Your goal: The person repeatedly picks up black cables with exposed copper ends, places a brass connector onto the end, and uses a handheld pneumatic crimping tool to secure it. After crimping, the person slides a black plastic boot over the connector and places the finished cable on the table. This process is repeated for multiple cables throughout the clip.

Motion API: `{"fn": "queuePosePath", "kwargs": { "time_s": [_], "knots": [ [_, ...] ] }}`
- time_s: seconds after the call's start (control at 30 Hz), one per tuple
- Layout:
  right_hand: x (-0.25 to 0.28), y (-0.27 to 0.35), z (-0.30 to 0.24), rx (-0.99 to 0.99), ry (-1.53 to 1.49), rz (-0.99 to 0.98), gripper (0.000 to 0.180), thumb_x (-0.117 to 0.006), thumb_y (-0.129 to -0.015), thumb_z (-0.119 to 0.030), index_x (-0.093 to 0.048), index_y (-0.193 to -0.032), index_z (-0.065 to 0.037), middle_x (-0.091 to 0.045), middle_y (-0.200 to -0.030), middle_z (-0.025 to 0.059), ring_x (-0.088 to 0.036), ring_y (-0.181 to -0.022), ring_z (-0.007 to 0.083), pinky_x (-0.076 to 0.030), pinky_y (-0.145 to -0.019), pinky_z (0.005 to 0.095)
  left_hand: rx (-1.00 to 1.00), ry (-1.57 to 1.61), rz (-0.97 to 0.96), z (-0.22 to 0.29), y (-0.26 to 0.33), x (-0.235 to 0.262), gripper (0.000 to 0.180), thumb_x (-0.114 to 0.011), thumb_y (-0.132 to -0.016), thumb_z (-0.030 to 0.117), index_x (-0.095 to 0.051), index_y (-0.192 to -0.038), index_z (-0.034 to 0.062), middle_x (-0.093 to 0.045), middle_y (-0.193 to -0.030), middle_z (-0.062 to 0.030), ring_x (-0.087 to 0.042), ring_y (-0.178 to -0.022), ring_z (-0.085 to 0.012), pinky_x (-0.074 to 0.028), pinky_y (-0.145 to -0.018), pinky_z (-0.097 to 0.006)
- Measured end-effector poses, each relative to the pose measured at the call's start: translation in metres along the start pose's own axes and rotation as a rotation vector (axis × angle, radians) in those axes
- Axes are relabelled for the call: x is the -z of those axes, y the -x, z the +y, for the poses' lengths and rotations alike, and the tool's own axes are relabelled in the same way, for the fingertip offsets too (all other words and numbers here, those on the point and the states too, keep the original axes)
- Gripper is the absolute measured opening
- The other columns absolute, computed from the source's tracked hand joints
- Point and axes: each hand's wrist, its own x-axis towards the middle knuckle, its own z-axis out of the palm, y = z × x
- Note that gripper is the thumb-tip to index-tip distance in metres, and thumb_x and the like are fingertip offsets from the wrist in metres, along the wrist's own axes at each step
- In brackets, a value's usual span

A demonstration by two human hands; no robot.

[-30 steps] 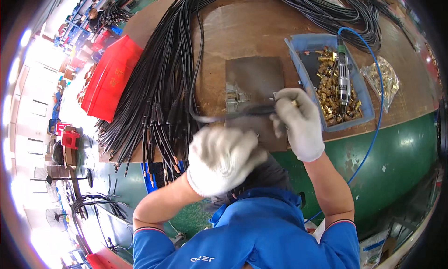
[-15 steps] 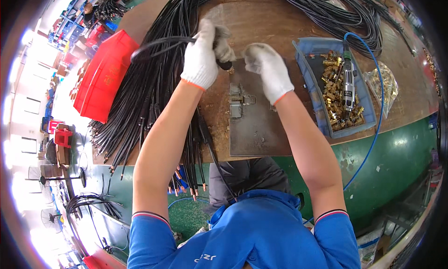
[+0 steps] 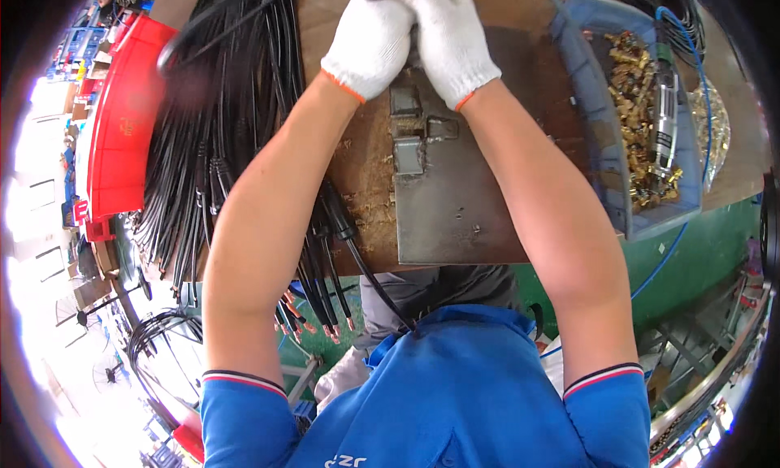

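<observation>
Both my hands wear white knit gloves and meet at the top edge of the view, above the far part of a dark steel plate (image 3: 455,220). My left hand (image 3: 375,41) is closed on a black cable (image 3: 213,11), which loops out to the left. Pressed against it, my right hand (image 3: 452,41) has its fingers curled in; what they grip is hidden. Small metal blocks (image 3: 409,155) are fixed at the plate's left edge, just below the hands. Another black cable (image 3: 375,277) with a thick sleeve runs over the table's front edge toward my shirt.
A thick bundle of black cables (image 3: 236,135) covers the table's left, beside a red bin (image 3: 122,127). On the right, a blue-grey bin (image 3: 581,74) holds brass fittings (image 3: 630,102) and a hand-held air tool (image 3: 665,119) on a blue hose. A clear plastic bag (image 3: 719,135) lies beyond.
My right hand has moved left and now meets my left hand; before, they were apart. Both hands sit higher in the picture, and the whole view has shifted.
</observation>
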Motion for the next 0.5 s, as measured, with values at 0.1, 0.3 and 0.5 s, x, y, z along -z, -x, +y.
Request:
{"fn": "queuePosePath", "kwargs": {
  "time_s": [0.1,0.3,0.5],
  "knots": [
    [0.013,-0.007,0.013,0.169,0.056,0.022,0.027,-0.060,-0.104,-0.017,-0.077,-0.094,0.002,-0.074,-0.093,0.0049,-0.065,-0.091,0.0109,-0.051,-0.086,0.0284,0.184,0.875,0.201,0.024,0.001,0.002,0.028,-0.049,-0.098,-0.002,-0.075,-0.108,0.0010,-0.078,-0.098,-0.0137,-0.072,-0.090,-0.0213,-0.058,-0.079,-0.037],
    [0.018,-0.002,0.022,0.076,0.029,-0.006,0.027,-0.062,-0.104,-0.020,-0.076,-0.099,0.002,-0.074,-0.095,0.0051,-0.065,-0.090,0.0117,-0.051,-0.085,0.0280,0.311,1.405,0.312,0.045,0.008,-0.009,0.021,-0.054,-0.099,-0.002,-0.074,-0.104,0.0009,-0.075,-0.098,-0.0044,-0.070,-0.091,-0.0155,-0.058,-0.083,-0.032],
    [0.024,0.000,-0.013,-0.106,0.336,0.263,0.050,-0.062,-0.107,-0.043,-0.074,-0.128,0.001,-0.075,-0.120,0.0093,-0.068,-0.108,0.0159,-0.055,-0.093,0.0325,0.760,1.012,0.296,0.064,0.009,0.046,0.059,-0.063,-0.106,0.051,-0.074,-0.109,-0.0062,-0.071,-0.099,-0.0083,-0.060,-0.094,-0.0130,-0.053,-0.087,-0.033]
  ]
}}
